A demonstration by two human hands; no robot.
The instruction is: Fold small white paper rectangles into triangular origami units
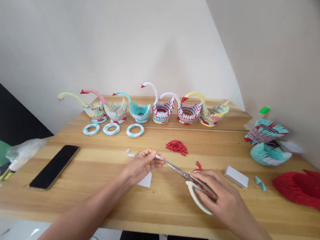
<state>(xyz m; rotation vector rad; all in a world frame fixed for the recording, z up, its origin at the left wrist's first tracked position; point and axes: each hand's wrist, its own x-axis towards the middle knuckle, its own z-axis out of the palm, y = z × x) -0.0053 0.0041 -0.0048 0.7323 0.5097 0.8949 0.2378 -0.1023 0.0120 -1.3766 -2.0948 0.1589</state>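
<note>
Scissors with white plastic handles and steel blades (187, 179) sit gripped in the right hand (222, 199); the left hand (141, 164) pinches a small white paper piece (158, 156) at the blade tips, above the wooden table (105, 200). Fingertips so near the blades risk a nick, or a crooked cut if the paper slips

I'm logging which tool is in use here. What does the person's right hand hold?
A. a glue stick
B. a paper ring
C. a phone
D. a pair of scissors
D: the right hand grips the white handles of the scissors, whose blades point at the small white paper piece pinched in the left hand.
</note>
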